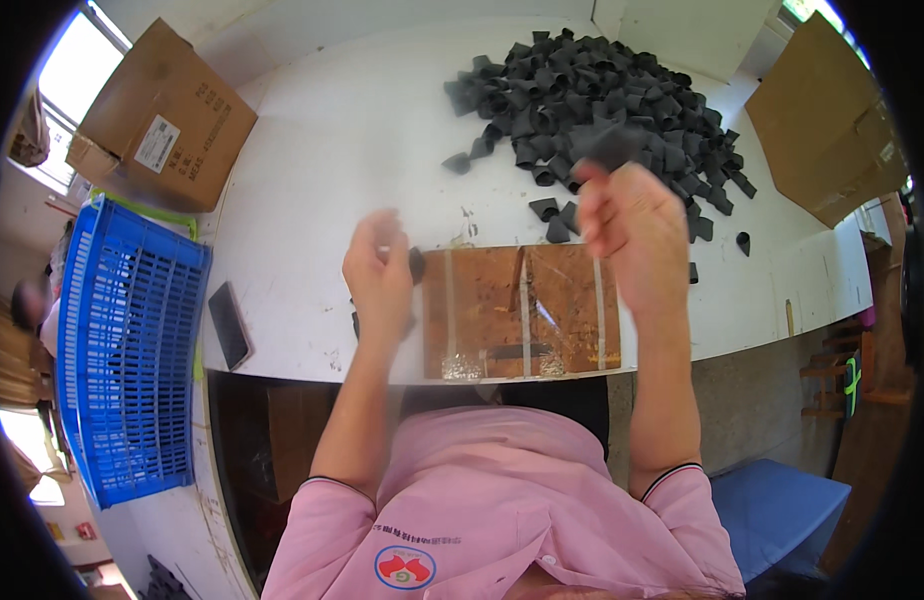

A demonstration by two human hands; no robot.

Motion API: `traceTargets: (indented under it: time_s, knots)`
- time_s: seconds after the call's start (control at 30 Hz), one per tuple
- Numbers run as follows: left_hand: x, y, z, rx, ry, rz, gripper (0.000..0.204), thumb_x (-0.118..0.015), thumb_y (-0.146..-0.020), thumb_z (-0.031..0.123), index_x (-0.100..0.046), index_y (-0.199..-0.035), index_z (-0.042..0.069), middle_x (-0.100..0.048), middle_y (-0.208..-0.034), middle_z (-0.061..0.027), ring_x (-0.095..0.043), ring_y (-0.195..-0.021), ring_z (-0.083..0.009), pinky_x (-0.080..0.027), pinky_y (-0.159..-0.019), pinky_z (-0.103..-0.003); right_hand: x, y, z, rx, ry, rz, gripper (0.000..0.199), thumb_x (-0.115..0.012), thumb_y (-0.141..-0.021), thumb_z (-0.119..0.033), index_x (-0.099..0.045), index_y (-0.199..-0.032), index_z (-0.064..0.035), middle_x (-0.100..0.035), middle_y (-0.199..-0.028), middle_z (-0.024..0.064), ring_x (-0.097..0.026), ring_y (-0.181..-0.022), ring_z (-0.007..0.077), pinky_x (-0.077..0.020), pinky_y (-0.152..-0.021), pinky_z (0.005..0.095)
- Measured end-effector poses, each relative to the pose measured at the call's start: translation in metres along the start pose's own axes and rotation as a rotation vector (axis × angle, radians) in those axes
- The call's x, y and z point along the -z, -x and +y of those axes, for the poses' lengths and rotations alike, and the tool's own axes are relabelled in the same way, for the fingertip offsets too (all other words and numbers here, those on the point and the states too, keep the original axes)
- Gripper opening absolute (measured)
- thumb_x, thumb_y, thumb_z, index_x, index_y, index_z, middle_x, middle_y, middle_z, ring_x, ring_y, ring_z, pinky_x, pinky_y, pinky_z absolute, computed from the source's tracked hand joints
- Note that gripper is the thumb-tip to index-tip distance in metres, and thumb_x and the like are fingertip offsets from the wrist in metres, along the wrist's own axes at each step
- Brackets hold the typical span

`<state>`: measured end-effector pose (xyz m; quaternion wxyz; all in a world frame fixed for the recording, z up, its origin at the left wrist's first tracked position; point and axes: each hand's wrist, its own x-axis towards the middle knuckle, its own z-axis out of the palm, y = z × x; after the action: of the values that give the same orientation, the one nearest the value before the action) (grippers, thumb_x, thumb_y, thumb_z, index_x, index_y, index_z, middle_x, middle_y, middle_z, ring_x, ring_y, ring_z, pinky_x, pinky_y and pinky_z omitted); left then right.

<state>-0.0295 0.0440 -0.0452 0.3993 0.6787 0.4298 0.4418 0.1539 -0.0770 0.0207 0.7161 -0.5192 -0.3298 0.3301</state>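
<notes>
My right hand (632,225) is raised over the right part of a brown board (472,300), its fingers pinched on a dark grey cone-shaped piece (610,148) that is blurred by motion. Behind it spreads a big heap of similar dark grey cone-shaped pieces (582,95), with a few loose ones along its near side. My left hand (377,275) hovers by the board's left edge, its fingers loosely curled and apart, with no held piece visible. Right beside it shows a dark piece (417,265), partly hidden by the hand.
On the white table (332,130) lies a dark phone (229,325) at the left. A blue plastic crate (132,350) stands beyond it. Cardboard boxes stand at the far left (172,120) and the far right (832,120). A blue stool (782,510) is below right.
</notes>
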Motion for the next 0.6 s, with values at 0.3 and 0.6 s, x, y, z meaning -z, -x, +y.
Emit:
traceTargets:
  time_s: [0.3,0.6]
  knots:
    - [0.035,-0.053,-0.115,0.261,-0.878,-0.232,0.022,-0.06,-0.071,0.011,-0.058,-0.089,-0.002,-0.059,-0.088,-0.0188,-0.056,-0.086,-0.0309,-0.045,-0.07,-0.037,0.004,0.054,0.06,-0.336,0.185,-0.123,0.022,-0.05,-0.087,-0.02,-0.06,-0.086,0.0001,-0.053,-0.064,-0.0005,-0.044,-0.055,0.0028,-0.0359,-0.048,0.0162]
    - [0.031,-0.022,-0.051,-0.193,-0.231,-0.227,0.004,-0.05,-0.078,0.004,-0.05,-0.078,-0.001,-0.055,-0.093,-0.0129,-0.051,-0.086,-0.026,-0.042,-0.075,-0.032,-0.029,0.076,0.056,-0.08,0.531,-0.194,0.02,-0.061,-0.077,-0.016,-0.058,-0.084,0.0033,-0.055,-0.065,0.0079,-0.054,-0.059,0.0142,-0.0436,-0.054,0.0267]
